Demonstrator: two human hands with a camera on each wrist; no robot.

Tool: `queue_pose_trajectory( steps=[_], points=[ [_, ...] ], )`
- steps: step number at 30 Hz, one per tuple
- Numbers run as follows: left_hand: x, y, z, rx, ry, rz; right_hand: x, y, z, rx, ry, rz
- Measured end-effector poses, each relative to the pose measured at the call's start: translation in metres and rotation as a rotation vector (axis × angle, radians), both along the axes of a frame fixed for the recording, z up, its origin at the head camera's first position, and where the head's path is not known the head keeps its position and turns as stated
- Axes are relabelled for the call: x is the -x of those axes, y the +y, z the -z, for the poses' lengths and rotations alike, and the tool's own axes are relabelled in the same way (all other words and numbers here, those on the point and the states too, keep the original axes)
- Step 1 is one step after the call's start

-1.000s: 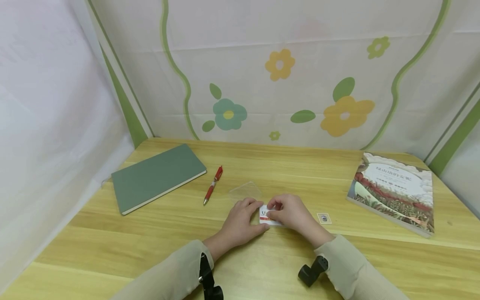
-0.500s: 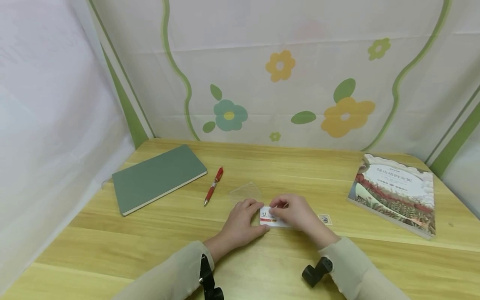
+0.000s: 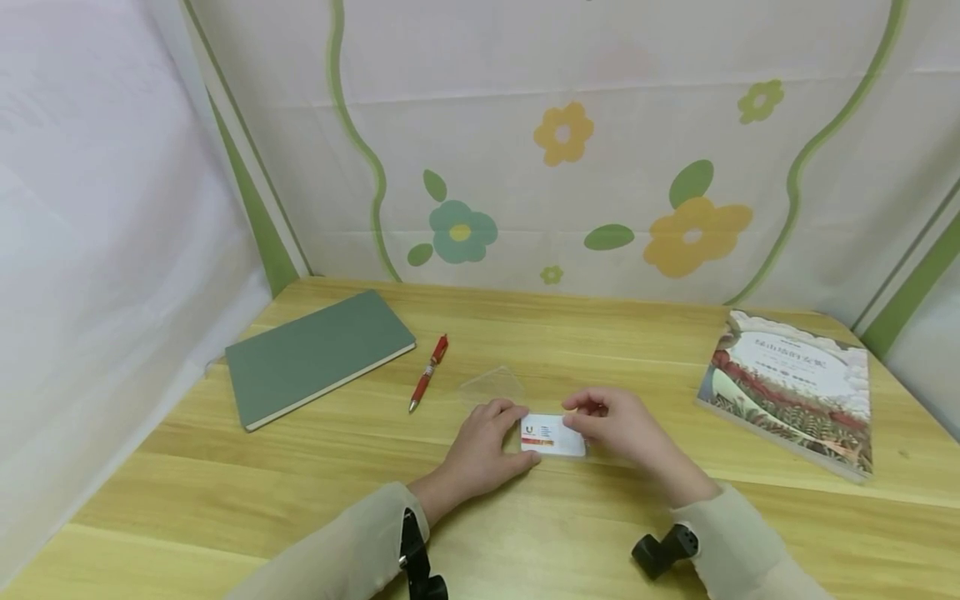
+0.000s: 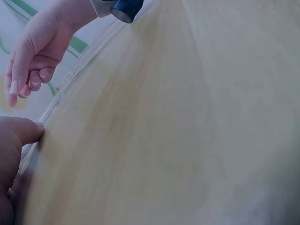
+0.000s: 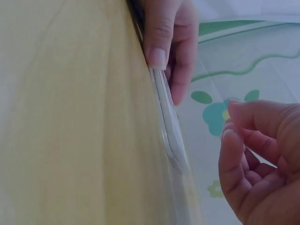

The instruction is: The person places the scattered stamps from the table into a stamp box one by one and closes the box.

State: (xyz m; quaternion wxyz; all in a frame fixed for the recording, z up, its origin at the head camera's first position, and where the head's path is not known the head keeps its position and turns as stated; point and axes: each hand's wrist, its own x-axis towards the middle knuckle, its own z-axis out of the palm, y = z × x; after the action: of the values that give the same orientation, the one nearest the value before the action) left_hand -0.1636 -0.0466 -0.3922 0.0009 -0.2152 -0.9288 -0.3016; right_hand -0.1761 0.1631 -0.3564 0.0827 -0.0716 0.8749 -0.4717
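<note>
A white business card (image 3: 553, 442) with a logo and a red-orange band lies on the table, on top of a shallow clear-edged case (image 5: 169, 124) that the right wrist view shows from the side. My left hand (image 3: 483, 450) holds its left end, thumb at the near edge and fingers at the far edge. At the far right corner is my right hand (image 3: 618, 425), its thumb and forefinger close together. In the right wrist view that hand (image 5: 262, 159) is loosely curled, apart from the case, with nothing visible between the fingertips.
A thin clear plastic piece (image 3: 491, 385) lies just behind my left hand. Farther left are a red pen (image 3: 428, 372) and a green notebook (image 3: 318, 358). An illustrated book (image 3: 791, 392) sits at the right. White floral cloth (image 3: 495, 125) hangs behind the wooden table.
My right hand has slid right across the card, uncovering most of its face. The right forearm now hides the small printed square seen earlier. My left hand has stayed in place.
</note>
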Motion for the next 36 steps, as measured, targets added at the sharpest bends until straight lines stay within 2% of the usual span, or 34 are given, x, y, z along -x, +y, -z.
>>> queue_pose_trajectory(
  steps=[14,24,29,36],
  points=[
    [0.000,0.000,0.001,-0.002,-0.005,-0.002,-0.007,0.033,-0.008,0.033,-0.037,0.041],
    [-0.001,0.000,0.000,-0.012,0.004,0.000,-0.012,0.056,-0.006,0.046,-0.035,0.032],
    [0.000,0.000,0.001,-0.009,-0.005,-0.001,-0.016,0.067,-0.005,-0.038,0.016,0.030],
    [0.000,0.000,0.001,-0.003,-0.009,-0.004,-0.019,0.079,-0.006,-0.210,0.160,0.023]
  ],
)
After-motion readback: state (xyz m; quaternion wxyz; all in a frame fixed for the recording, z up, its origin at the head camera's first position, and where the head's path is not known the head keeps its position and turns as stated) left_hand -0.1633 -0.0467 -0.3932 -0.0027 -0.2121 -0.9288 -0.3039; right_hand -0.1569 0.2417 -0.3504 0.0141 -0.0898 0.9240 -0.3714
